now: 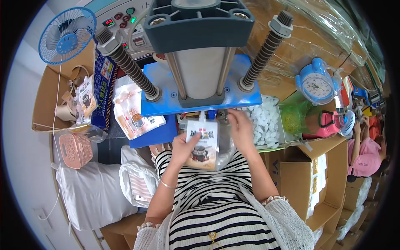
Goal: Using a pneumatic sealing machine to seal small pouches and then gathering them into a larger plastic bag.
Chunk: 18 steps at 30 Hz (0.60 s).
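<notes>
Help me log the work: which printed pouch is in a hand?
The pouch by the blue press plate, held in the left hand; other printed pouches lie over the blue board or sit in the cardboard box at left.

The view is bright, bending toward its black rim.

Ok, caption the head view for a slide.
Left hand holding a spouted pouch at a blue-plated press, right hand beside the pouch, near heaped white pieces.

Pale wall (31, 166) at left, brown cardboard boxes (293, 179) at right
</notes>
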### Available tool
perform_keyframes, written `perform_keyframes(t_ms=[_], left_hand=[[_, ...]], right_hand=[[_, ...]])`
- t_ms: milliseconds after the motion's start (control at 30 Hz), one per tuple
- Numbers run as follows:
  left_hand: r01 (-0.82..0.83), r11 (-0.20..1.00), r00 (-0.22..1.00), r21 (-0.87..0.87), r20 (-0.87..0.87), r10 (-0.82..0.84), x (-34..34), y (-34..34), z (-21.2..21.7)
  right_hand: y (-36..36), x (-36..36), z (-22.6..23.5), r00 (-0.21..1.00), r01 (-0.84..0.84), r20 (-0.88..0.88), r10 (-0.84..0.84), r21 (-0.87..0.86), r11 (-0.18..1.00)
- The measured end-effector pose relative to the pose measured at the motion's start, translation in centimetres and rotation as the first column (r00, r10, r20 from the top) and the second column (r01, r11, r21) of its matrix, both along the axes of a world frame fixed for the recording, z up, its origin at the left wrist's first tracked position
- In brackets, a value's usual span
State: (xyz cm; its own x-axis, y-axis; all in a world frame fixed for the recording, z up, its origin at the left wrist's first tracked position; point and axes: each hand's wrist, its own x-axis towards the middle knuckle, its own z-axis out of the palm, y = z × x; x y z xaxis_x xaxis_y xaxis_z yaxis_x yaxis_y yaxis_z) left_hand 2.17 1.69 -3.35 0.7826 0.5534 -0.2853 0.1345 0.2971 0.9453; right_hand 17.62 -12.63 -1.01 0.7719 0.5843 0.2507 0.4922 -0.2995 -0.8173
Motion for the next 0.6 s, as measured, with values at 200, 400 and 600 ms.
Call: perform_keyframes(t_ms=[200,400,600], left_hand=[[0.139,0.95,0.956,0.278,-0.286,-0.056,2.7,1.9,1.6],[0.225,0.002,0.848,0.974,-0.197,0.493,-1.5,5.2,3.1],[0.147,-0.191,0.925,0.971,-0.066,0.374,-4.5,1.8,0.3]], right_hand=[[-0.7,3.3,-2.3,0.91,0.208,0.392,-0.138,-0.143,0.968],[-1.1,3.3,-2.5,0.966,0.224,0.151,-0.212,-0.068,0.972],[-2.8,2.9,-3.7,0.879,0.343,-0.412,-0.239,0.201,0.918]])
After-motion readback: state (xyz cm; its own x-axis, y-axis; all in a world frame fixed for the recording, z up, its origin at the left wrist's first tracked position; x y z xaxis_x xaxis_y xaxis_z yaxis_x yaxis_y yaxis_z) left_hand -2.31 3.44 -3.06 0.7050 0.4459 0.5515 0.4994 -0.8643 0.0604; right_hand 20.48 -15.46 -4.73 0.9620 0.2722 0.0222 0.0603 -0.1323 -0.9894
